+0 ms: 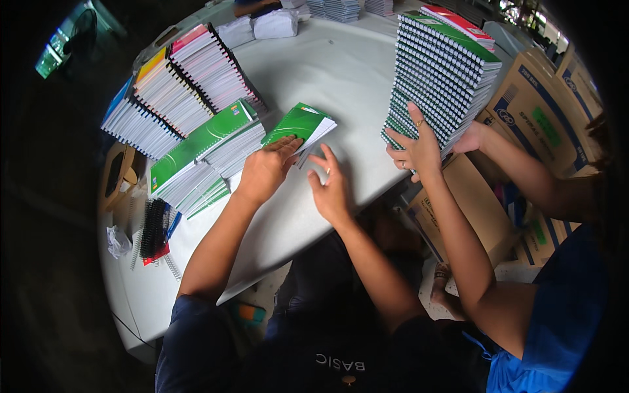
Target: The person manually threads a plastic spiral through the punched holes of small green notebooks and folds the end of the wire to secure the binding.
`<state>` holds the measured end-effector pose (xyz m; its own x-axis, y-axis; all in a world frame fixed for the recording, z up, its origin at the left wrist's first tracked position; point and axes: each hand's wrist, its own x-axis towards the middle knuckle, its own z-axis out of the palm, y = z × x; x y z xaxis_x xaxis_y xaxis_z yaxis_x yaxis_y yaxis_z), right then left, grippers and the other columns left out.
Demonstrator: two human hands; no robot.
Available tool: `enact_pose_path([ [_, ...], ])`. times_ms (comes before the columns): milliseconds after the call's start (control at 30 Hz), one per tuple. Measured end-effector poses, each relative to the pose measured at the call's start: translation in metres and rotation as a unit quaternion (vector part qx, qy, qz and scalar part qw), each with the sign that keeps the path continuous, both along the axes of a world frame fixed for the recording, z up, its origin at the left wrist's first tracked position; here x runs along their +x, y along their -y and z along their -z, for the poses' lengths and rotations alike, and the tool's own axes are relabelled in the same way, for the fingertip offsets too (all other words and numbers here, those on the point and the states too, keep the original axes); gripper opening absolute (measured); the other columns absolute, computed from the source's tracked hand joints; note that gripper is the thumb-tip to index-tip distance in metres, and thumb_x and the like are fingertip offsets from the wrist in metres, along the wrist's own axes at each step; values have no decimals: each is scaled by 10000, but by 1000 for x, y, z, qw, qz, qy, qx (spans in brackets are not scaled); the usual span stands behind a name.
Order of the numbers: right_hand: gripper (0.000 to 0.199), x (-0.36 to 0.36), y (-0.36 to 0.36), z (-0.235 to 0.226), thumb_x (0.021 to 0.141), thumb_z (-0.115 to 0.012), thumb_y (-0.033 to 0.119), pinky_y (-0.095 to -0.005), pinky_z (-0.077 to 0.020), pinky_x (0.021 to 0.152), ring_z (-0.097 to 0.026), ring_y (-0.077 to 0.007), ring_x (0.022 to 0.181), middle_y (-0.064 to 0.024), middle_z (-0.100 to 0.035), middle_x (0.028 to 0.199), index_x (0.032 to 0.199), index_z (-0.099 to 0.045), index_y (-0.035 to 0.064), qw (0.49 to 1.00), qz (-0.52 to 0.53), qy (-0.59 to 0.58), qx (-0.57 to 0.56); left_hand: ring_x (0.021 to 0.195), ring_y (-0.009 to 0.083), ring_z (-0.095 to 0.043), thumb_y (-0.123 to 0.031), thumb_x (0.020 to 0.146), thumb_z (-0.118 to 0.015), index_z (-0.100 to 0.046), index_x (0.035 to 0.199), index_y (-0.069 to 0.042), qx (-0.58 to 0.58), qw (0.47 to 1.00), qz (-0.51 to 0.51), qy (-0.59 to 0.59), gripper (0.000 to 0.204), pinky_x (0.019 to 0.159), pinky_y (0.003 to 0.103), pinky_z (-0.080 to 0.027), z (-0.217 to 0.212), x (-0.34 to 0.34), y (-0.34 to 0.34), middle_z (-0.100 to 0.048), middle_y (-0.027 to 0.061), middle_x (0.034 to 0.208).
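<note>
A green-covered notebook lies at the middle of the table, its loose white page edges fanned toward the right. My left hand grips its near edge, fingers closed over the cover and the thumb hidden. Just right of those pages is my right hand, open, with its fingers apart and nothing in them. To the left, beside my left hand, rests a row of green notebooks with their page edges toward me.
Tall stacks of bound notebooks stand at the back left. Black binding coils lie near the left edge. At right, a co-worker's hands steady a tall pile of spiral notebooks. Cardboard boxes stand beyond the table's right edge.
</note>
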<state>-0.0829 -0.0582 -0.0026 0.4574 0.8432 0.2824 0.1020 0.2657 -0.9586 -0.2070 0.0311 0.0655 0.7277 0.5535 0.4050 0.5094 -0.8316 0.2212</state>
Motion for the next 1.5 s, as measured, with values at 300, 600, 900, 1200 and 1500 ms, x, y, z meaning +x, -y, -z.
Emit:
enact_pose_path([
  [300,523,60,26,-28,929,-468,428,-443,-494,880,-599,-306,1021,-188,-584,1141,1209,-498,-13,777,-333,-529,-74,1020,250,-614,-97,828,-600,-661,1080,-129,81,979,181,40,261,888,363,-476,-25,-27,50,-651,34,1100],
  [600,256,21,35,-35,857,-619,99,-259,-453,840,-567,-81,922,-39,-639,1031,1094,-605,3,953,-277,-116,41,1231,247,-412,-11,829,-561,-300,1382,-16,-426,842,0,331,611,1025,356,-327,3,-68,64,-408,159,1324],
  [900,265,-1,21,0,811,-685,106,-253,-460,825,-567,-94,927,-46,-644,978,1046,-632,-4,973,-226,-36,20,1022,178,-484,54,818,-531,-402,1287,-40,-457,808,-5,372,495,906,295,-388,50,-65,50,-488,104,1147],
  [1200,349,-4,1,11,728,-751,243,-312,-494,637,-576,-128,711,-76,-669,784,926,-661,-30,984,-180,11,17,950,202,-549,-99,851,-580,-515,1146,32,-420,852,6,313,329,855,328,-440,58,-46,32,-576,110,1055],
  [1500,410,11,-22,37,712,-787,344,-356,-414,510,-470,-109,525,-56,-588,560,689,-650,-42,985,-155,22,69,904,212,-562,-106,840,-614,-536,1099,37,-270,932,88,226,306,814,336,-458,83,-33,25,-591,125,1021],
])
